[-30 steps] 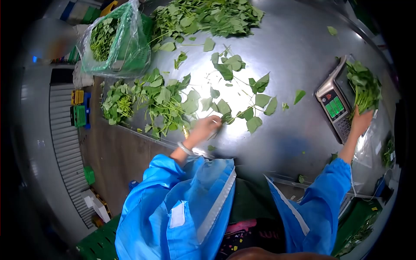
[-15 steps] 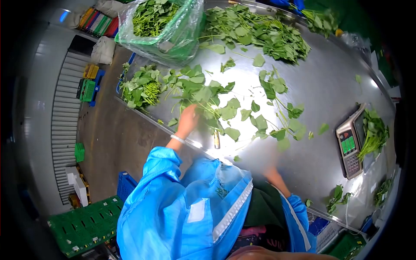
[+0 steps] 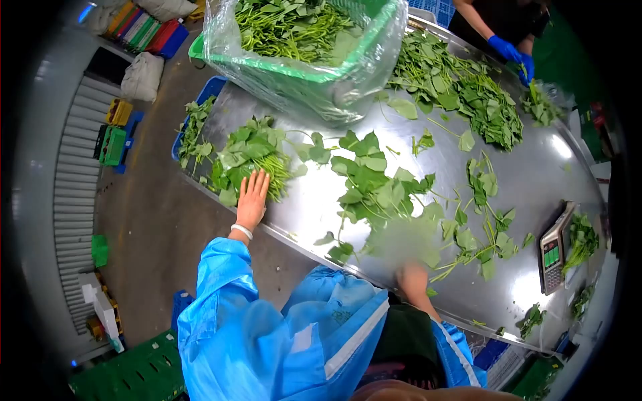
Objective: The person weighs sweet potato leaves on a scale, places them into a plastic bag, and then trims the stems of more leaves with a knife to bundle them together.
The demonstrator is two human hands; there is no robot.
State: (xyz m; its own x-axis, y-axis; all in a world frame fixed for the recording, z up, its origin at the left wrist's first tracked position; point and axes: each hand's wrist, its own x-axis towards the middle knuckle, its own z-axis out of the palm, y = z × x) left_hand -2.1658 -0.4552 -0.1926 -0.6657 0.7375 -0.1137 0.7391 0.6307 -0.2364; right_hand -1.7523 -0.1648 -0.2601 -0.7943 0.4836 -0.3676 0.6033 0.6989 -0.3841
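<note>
My left hand (image 3: pixel 252 200) lies with its fingers spread on a bundle of leafy green stems (image 3: pixel 249 157) near the table's left edge. A white band circles that wrist. My right hand (image 3: pixel 409 271) is at the front edge of the metal table (image 3: pixel 304 224), beside loose leafy stems (image 3: pixel 381 190); a blur hides its fingers, and I cannot make out what it holds.
A green crate (image 3: pixel 321 77) lined with clear plastic holds greens at the back. A leafy pile (image 3: pixel 488 107) lies behind right. A scale (image 3: pixel 554 257) with greens stands at the right. Another person's blue-gloved hands (image 3: pixel 513 53) hold greens across the table.
My left hand has moved left from the loose stems onto the bundle, its fingers now spread. The view has shifted, and the other person's gloved hands show more fully.
</note>
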